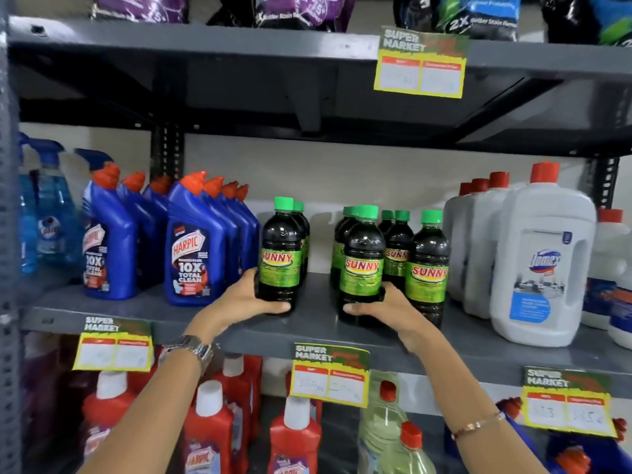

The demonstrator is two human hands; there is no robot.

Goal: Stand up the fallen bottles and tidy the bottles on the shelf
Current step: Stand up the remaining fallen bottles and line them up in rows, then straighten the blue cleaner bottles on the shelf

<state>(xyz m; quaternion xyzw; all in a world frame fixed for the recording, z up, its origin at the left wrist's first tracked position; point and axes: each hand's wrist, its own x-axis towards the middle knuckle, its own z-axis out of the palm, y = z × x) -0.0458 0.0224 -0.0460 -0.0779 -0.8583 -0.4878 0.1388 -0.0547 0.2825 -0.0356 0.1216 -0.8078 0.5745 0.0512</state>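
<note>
Left hand (251, 295), right hand (386, 307) — apparently gripping upright bottles (279, 251)

I see even, fairly bright light from above and in front. The upper shelf (239, 42) throws a dark band over its underside. Bottle shadows fall soft on the back wall (342, 172). Small glare spots sit on the dark bottles (362, 265). Wide-angle bending curves the shelf lines at the edges. Price tags (420, 63) and corners look smeared and soft.
</note>
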